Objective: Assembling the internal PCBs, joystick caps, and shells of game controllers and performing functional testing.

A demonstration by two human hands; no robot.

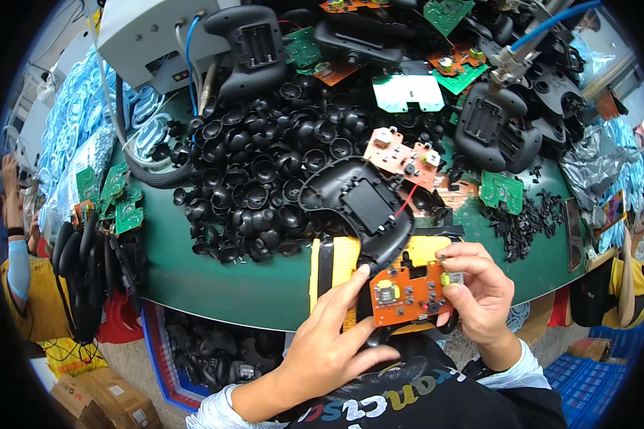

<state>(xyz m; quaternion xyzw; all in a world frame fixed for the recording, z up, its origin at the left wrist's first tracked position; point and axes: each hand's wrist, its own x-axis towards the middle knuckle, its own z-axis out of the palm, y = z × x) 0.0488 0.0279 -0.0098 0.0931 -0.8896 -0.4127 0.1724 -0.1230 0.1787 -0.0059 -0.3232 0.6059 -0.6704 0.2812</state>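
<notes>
An orange circuit board (399,306) with small buttons and two joystick modules is between my hands, low over the front edge of the table. My right hand (485,294) pinches its right end, thumb and fingers at the grey joystick module (451,278). My left hand (330,352) grips the left side, its index fingertip by the upper left corner and its thumb below. Dark plastic shows under the board, mostly hidden. Just beyond lies a black game controller shell (365,204), inside face up, with a red wire running toward another orange board (402,156).
A heap of black cup-shaped caps (257,171) covers the table's middle left. Controller halves (479,129) and green boards (502,193) lie at the right, near small black parts (529,225). Yellow-black padding (329,268) lines the front edge. A blue crate (166,357) stands below.
</notes>
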